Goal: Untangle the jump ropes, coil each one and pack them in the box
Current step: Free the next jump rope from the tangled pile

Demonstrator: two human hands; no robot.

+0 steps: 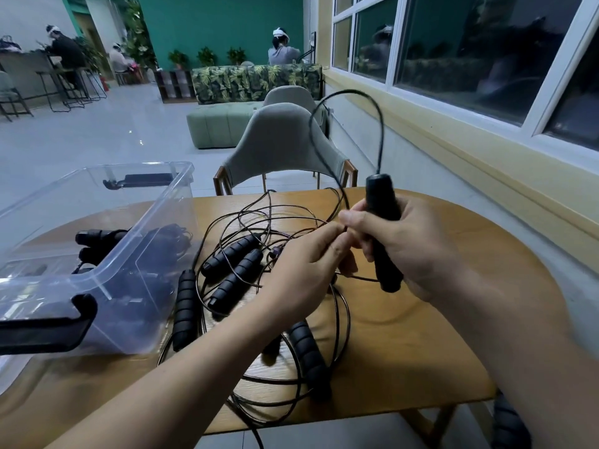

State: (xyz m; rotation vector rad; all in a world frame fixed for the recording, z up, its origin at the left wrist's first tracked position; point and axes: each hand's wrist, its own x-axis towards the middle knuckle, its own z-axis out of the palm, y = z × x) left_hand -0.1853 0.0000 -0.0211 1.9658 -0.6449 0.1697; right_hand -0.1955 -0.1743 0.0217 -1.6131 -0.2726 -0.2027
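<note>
My right hand (405, 244) grips a smooth black rope handle (381, 202) upright above the table. Its thin black cord (350, 95) arcs up from the handle's top and comes back down to my left hand (311, 264), which pinches it beside my right thumb. Below lies a tangle of dark cords (275, 218) with several ribbed foam handles (233, 254). A clear plastic box (107, 241) stands at the left, holding a coiled rope with black handles (97, 241).
The round wooden table (421, 335) carries everything. A grey chair (282, 144) stands at its far side. A wall with windows (453, 59) runs along the right. Several people sit far off in the room.
</note>
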